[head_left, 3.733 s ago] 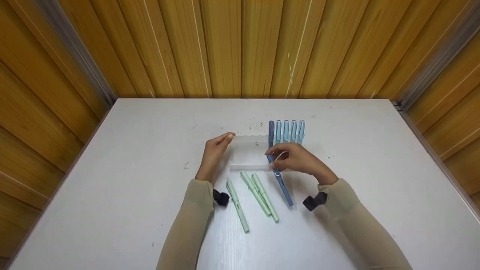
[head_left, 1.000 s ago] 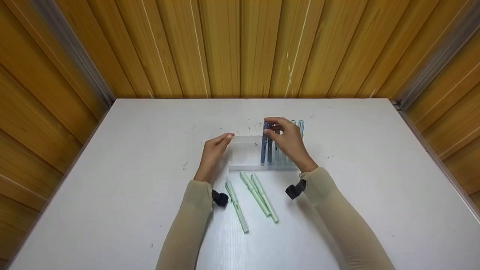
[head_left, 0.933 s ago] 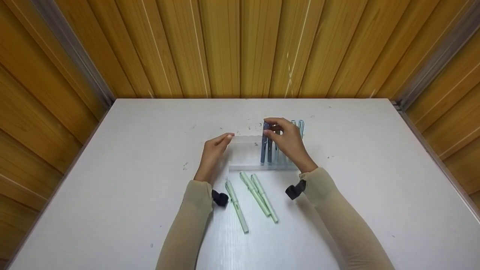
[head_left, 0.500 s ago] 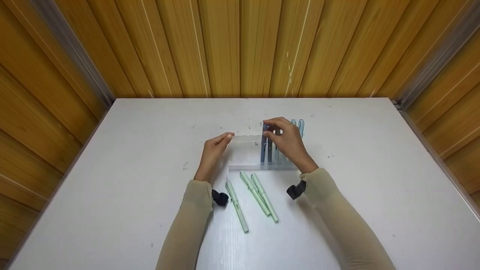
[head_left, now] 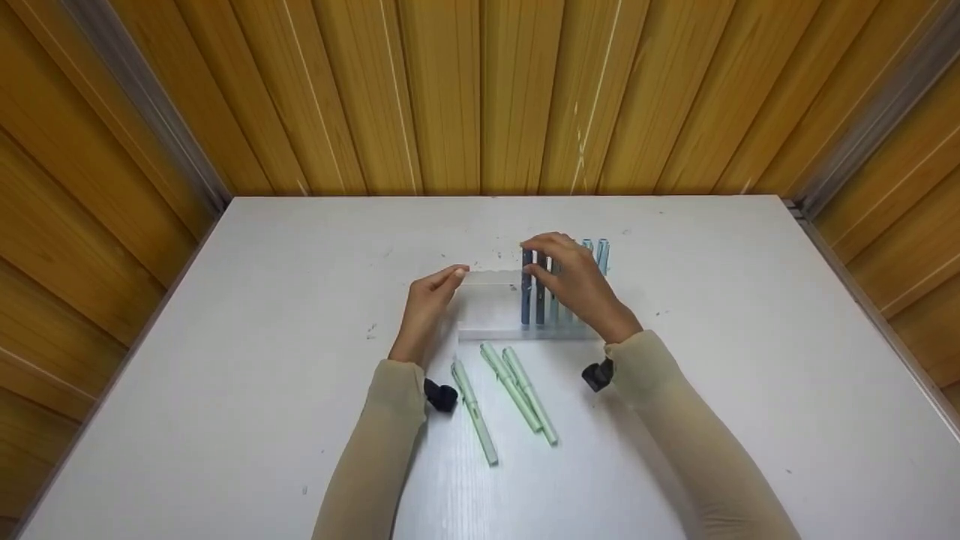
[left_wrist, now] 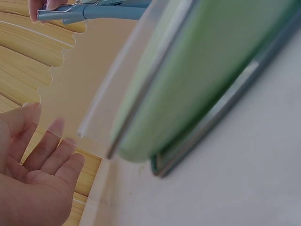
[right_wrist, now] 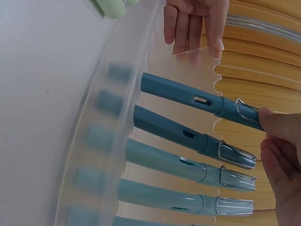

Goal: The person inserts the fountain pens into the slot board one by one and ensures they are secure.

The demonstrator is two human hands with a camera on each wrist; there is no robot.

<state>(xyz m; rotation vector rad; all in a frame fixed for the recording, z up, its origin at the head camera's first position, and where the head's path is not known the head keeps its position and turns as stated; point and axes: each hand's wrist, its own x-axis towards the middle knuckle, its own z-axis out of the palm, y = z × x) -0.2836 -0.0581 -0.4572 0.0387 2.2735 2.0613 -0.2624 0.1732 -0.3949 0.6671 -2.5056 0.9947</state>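
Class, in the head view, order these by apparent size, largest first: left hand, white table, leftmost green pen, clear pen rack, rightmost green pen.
1. White table
2. Clear pen rack, partly hidden
3. Left hand
4. Leftmost green pen and rightmost green pen: too alike to rank

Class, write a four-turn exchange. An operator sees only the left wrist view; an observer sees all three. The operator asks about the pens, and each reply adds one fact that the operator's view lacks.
Operator: Blurred green fills the middle of my left wrist view. How many green pens lie on the table?
Observer: Three, going by the head view.
Operator: At my top edge I see a little of the right hand on a blue pen. Where is that pen's lower end?
Observer: The right wrist view shows it inside the base of the translucent holder.
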